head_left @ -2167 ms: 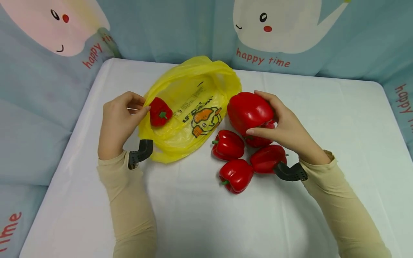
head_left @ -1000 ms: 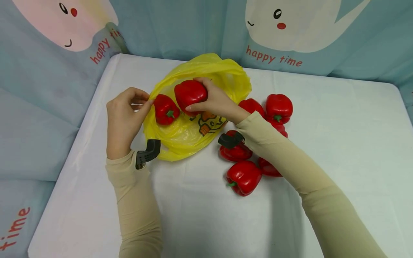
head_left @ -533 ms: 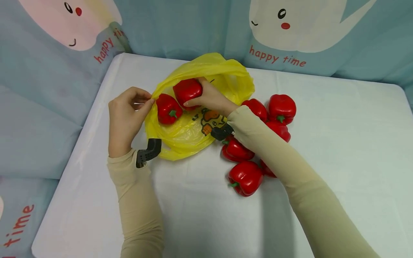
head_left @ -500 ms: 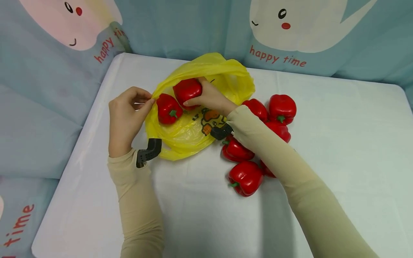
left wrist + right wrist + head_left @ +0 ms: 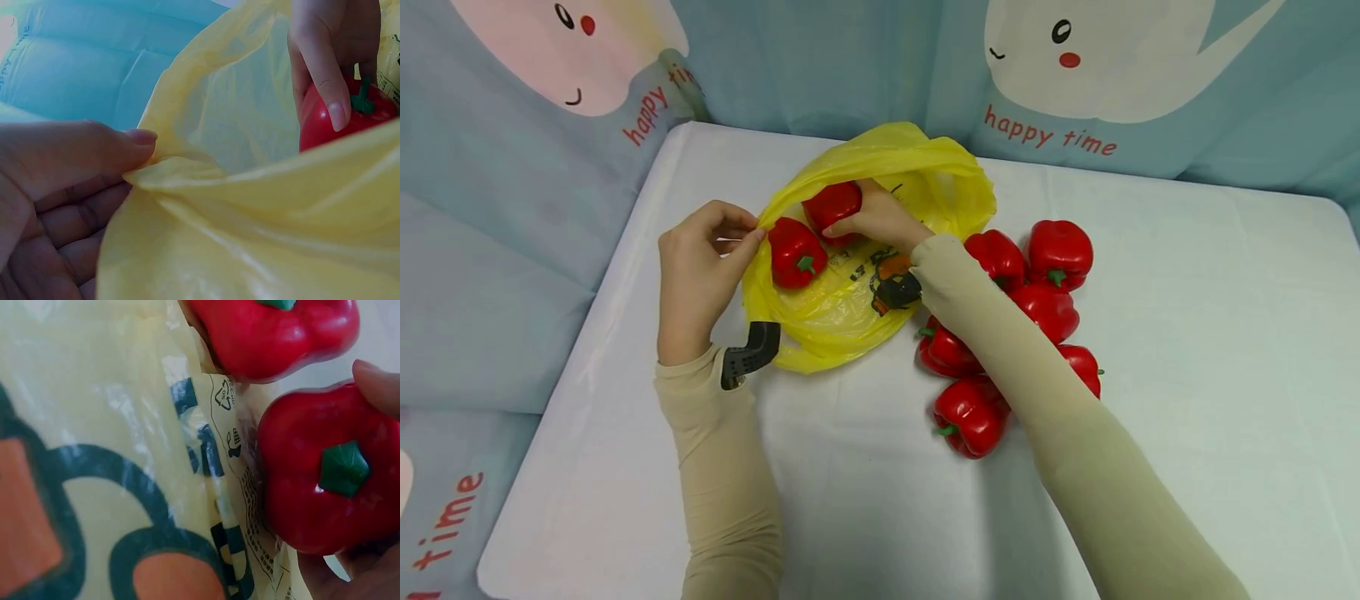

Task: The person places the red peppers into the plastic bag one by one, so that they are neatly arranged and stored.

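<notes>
A yellow plastic bag (image 5: 835,329) with a printed cartoon lies at the back of the table, its mouth raised. My left hand (image 5: 700,267) pinches the bag's left rim between thumb and fingers; the left wrist view shows the pinched fold of plastic close up. Inside the bag, my right hand (image 5: 880,218) grips a red bell pepper (image 5: 833,208), whose green stem shows in the right wrist view. Beside it in the bag sits another red bell pepper (image 5: 797,254). The bag's far rim rises behind the right hand.
Several more red bell peppers (image 5: 1060,254) lie in a group right of the bag, partly under the right sleeve (image 5: 1037,383). A white cloth covers the table (image 5: 1210,350). A blue printed curtain (image 5: 850,67) hangs along the back and left.
My right hand has carried a bell pepper from the group at the right leftward into the bag, then deeper in. The left hand keeps its pinch on the rim.
</notes>
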Demonstrator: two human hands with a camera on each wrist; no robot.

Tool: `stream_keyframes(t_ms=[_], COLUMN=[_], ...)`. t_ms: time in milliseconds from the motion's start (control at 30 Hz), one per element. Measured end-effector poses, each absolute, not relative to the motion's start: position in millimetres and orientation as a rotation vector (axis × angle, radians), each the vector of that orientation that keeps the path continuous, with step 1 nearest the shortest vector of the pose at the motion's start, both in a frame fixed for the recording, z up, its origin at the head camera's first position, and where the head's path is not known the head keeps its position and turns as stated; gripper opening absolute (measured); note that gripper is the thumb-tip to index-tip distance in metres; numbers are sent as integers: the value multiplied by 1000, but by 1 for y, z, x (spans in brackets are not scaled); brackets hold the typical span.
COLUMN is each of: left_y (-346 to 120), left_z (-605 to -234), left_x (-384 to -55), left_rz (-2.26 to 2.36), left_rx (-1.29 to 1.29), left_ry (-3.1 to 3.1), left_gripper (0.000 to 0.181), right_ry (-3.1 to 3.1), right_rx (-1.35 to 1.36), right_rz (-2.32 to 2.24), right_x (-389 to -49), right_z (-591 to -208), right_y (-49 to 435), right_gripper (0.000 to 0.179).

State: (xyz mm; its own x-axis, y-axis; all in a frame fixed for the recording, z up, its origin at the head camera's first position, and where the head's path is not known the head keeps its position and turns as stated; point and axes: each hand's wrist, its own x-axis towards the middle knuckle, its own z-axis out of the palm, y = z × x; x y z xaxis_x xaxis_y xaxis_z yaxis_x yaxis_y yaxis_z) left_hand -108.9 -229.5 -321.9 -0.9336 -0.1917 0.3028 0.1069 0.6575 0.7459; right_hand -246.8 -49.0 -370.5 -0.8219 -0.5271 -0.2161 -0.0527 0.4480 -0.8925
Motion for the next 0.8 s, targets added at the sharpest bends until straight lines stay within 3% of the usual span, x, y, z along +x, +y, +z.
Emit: stream_keyframes(t_ms=[233, 800], left_y=[-228, -229], left_z=[-322, -321], left_x=[-110, -109], left_rz=[-1159, -1152], left_rx=[66, 73], left_ry=[-2526, -2526], left_gripper=[16, 17], right_ry=[2222, 2234], right_rx=[-519, -460], right_rz=[-1325, -1257], right_x=[-250, -245], right_z=[-373, -366], right_y=[-51, -39], right_gripper=[70, 84])
